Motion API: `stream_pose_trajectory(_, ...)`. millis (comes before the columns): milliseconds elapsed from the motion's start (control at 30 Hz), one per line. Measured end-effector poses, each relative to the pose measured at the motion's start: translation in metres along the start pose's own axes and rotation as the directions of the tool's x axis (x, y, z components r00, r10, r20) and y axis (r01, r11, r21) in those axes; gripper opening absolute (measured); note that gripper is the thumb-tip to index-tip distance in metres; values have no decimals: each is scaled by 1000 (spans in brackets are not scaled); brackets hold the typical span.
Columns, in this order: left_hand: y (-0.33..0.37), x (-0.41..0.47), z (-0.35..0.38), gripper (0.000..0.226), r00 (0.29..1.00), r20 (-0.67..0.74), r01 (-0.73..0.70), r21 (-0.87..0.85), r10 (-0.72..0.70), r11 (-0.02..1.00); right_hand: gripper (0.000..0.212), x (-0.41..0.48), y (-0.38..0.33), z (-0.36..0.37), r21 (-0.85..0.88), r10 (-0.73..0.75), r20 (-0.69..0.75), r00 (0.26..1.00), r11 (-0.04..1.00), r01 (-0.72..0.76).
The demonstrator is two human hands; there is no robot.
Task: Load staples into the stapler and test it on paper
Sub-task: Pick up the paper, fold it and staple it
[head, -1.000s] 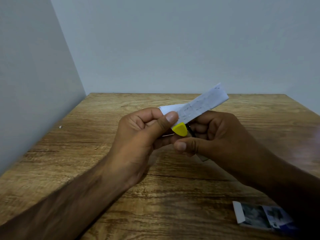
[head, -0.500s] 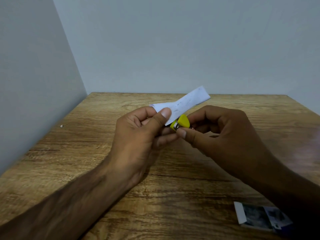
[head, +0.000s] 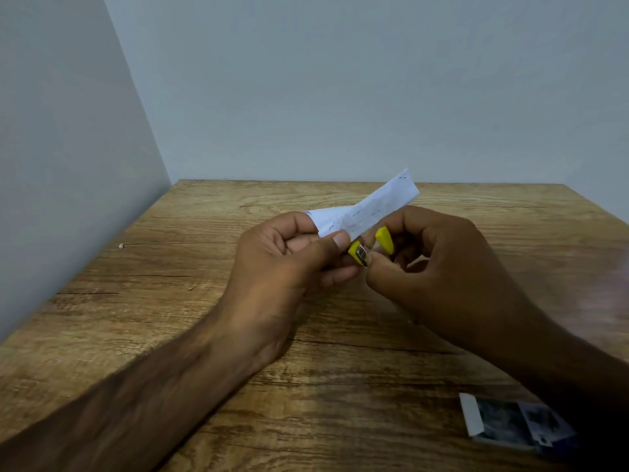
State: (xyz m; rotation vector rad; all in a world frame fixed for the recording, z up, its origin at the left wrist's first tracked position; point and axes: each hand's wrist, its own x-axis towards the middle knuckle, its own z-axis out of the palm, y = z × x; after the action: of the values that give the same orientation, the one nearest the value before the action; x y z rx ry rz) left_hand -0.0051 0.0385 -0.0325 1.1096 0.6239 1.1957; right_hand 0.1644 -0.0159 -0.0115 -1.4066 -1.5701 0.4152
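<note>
Above the table, mid-frame: both hands meet over the wooden table (head: 204, 301), raised off its surface.

Left hand: the left hand (head: 279, 264) pinches a folded white paper strip (head: 367, 209) between thumb and curled fingers — the thumb tip presses on the strip's lower edge.

Paper strip: it slants up and to the right, its far end free in the air beyond the right hand's knuckles; faint printed marks and short dark dashes show on it, too small to read.

Right hand: the right hand (head: 435, 267) is closed around a small yellow stapler (head: 371, 247), with the thumb tip against its metal front and the other fingers curled over the body.

Stapler: it sits between the 2 hands, just under the strip's lower edge. 2 yellow parts show with a gap between them, and a silver metal piece lies at the lower one — most of the body is hidden by fingers. Whether the paper sits inside the mouth cannot be told.

Staple box: a small blue-and-white staple box (head: 510, 427) lies flat on the table at the near right corner, its white end flap open, well apart from the hands and partly hidden by the right forearm.

Table surroundings: pale walls stand behind and to the left; 1 tiny pale speck (head: 121, 246) lies near the left wall.
</note>
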Motion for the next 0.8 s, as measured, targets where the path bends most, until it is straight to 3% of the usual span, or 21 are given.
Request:
stream_pose_trajectory(100, -1, 0, 0, 29, 1000, 1, 11, 17, -11, 1000, 10, 1, 1, -1, -23, -3, 15, 1000, 1000, 4)
stream_pose_trajectory(200, 1, 1, 0, 6, 999, -18, 36, 72, -35, 997, 4, 2, 2, -3, 1, 10, 98, 995, 1000, -10)
stream_pose_trajectory(367, 0, 2, -2, 18, 998, -28, 65, 146, -61, 987, 8, 1, 1, -1, 239, 172, 293, 941, 939, -246)
stream_pose_trajectory(500, 4, 4, -6, 11, 997, -56, 60, 221, -49, 973, 11, 0, 2, 1, 234, 250, 362, 898, 908, -347)
stream_pose_trajectory(800, 3, 7, -9, 14, 999, -31, 32, 202, -27, 979, 13, -3, 7, 5, 239, 280, 464, 841, 874, -423)
